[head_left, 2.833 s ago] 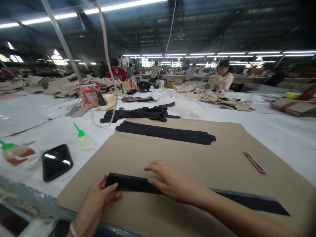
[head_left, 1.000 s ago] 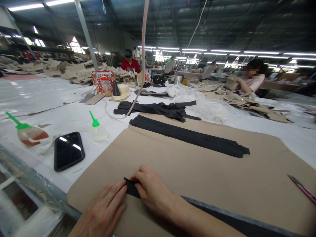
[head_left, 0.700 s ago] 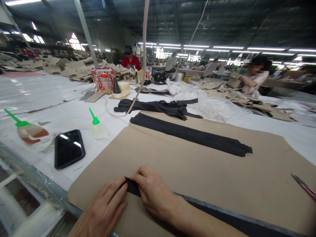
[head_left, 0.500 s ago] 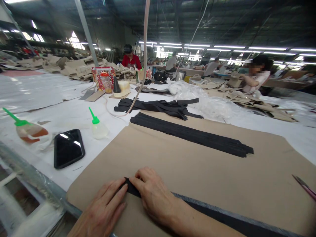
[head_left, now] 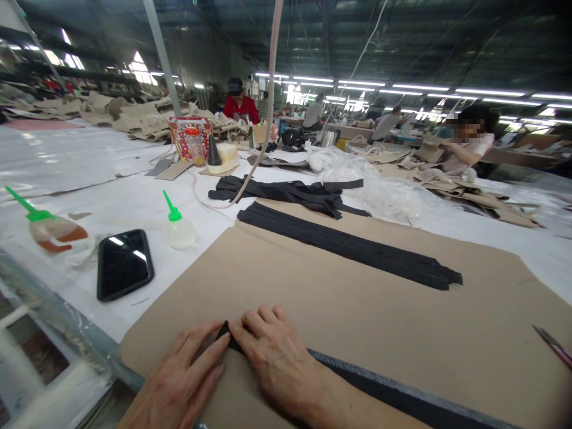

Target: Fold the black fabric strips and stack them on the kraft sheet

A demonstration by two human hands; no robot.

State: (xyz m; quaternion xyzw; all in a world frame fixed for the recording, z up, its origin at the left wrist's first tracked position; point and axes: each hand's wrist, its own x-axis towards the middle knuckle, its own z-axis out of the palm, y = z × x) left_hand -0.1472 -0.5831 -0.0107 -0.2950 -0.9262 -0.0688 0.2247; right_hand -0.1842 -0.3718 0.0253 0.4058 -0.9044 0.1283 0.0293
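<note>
A long black strip (head_left: 384,388) lies along the near edge of a brown cardboard sheet (head_left: 357,304). My right hand (head_left: 272,354) lies flat on the strip's left end, fingers stretched out and pressing down. My left hand (head_left: 185,381) rests flat beside it on the cardboard, fingertips touching the strip's tip. Neither hand grips anything. Farther back on the cardboard lies a stack of black strips (head_left: 348,245), with a looser heap of black strips (head_left: 286,192) behind it.
Left of the cardboard lie a black phone (head_left: 124,264), a small bottle with a green nozzle (head_left: 177,227) and a second green-nozzled bottle (head_left: 47,226). A pink-handled tool (head_left: 554,347) lies at right. A hose (head_left: 267,101) hangs from above. Other people work at far tables.
Both hands slid left along the strip to its left end, where they now press flat. In the last second they have barely moved; the view shifted slightly.
</note>
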